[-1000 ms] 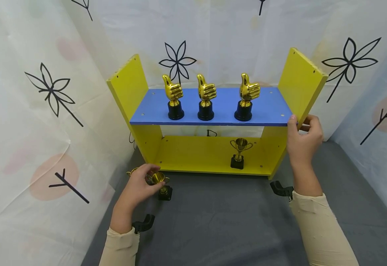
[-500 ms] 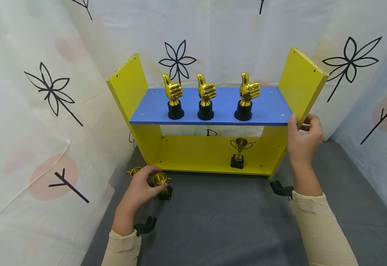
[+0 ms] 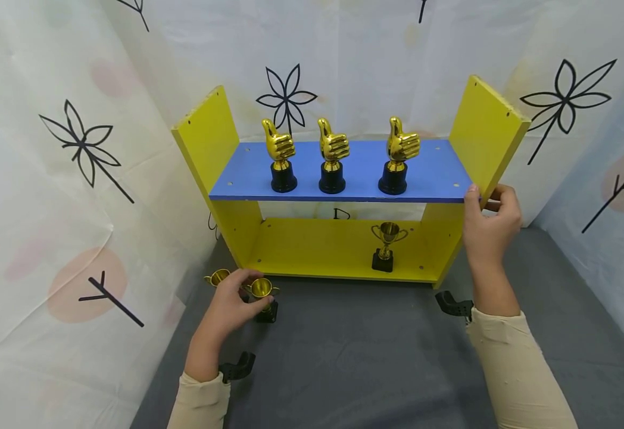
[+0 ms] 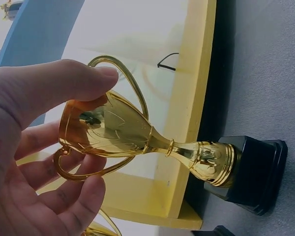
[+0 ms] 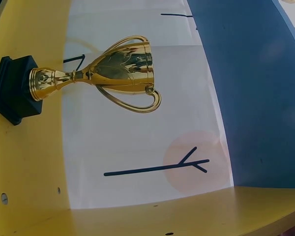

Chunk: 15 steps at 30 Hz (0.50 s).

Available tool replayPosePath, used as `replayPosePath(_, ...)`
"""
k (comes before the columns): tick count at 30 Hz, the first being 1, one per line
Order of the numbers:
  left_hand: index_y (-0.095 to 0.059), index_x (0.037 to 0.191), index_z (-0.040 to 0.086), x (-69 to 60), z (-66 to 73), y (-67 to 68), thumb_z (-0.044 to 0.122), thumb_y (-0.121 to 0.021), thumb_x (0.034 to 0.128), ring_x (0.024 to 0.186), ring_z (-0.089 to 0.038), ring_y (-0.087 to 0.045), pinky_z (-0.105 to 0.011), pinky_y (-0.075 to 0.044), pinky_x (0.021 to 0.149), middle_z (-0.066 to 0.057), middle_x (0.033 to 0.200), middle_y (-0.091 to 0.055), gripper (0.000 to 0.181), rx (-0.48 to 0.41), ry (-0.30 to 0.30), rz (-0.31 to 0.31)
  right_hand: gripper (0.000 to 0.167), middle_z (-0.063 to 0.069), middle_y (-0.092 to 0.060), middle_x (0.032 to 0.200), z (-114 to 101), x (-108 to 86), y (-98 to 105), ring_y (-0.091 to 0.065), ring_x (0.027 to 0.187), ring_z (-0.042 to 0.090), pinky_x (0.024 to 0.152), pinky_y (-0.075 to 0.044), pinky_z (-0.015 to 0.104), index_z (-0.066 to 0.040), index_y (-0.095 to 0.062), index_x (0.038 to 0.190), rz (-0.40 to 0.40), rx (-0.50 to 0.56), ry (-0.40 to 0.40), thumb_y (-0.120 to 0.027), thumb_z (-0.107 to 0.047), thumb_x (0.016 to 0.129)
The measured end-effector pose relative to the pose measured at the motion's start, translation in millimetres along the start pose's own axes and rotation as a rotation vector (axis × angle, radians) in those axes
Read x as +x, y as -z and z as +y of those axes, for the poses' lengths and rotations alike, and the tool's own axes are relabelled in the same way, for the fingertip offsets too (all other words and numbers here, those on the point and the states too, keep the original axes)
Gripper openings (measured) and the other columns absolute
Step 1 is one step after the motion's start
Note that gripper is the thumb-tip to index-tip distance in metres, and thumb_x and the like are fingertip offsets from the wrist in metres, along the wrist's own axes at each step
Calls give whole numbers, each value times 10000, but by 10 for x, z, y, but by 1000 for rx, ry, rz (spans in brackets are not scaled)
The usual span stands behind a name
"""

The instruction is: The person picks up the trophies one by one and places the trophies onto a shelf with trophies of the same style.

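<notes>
My left hand [image 3: 233, 307] has its thumb and fingers round the cup of a gold trophy [image 3: 261, 288], by its handles. In the left wrist view this trophy [image 4: 118, 125] has its black base on or just over the grey table. A second gold trophy cup [image 3: 219, 276] is partly hidden behind the left hand. My right hand [image 3: 490, 229] grips the right edge of the yellow and blue shelf [image 3: 344, 199], thumb at the blue board's front corner. On the lower yellow board a trophy cup [image 3: 384, 245] stands upright, also seen in the right wrist view as a gold cup [image 5: 123, 66].
Three gold thumbs-up trophies [image 3: 280, 156] [image 3: 333, 156] [image 3: 398, 156] stand on the blue upper board [image 3: 362, 170]. Yellow side panels [image 3: 486, 134] rise at both ends of the shelf. A patterned white cloth [image 3: 365, 59] hangs behind, and the grey table [image 3: 355, 351] lies in front.
My left hand has shifted slightly to the right, and the cup top at its fingers has moved a little right with it. The right hand stays at the shelf edge.
</notes>
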State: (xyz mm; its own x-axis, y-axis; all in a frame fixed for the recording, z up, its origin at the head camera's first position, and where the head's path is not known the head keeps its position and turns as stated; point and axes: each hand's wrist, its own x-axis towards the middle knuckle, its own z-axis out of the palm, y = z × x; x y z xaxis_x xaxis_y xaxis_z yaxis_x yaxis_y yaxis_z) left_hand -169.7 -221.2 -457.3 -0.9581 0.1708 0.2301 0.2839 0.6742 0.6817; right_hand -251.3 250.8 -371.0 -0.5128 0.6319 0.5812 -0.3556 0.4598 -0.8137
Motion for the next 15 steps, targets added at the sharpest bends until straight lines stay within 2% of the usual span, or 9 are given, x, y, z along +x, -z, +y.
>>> replayPosePath(8,-695,1276,90,5,-10,-34,185,-914,848,1120,-271,-660,-543,-588,916,-80,1235,-706,490,-21,-1,1,348,-259,-579,882,9,-2,-19,-526,773,-29,722,-396,198,-63,-760,1084,26,6,-18,-731,-369,922)
replayPosePath(15,-694,1281,91,15,9,-58,180,-915,850,1100,-250,-658,-524,-591,918,-85,1251,-698,493,-26,9,-5,351,-277,-576,891,13,-1,-16,-529,785,-27,728,-405,205,-76,-756,1087,14,3,-5,-712,-391,939)
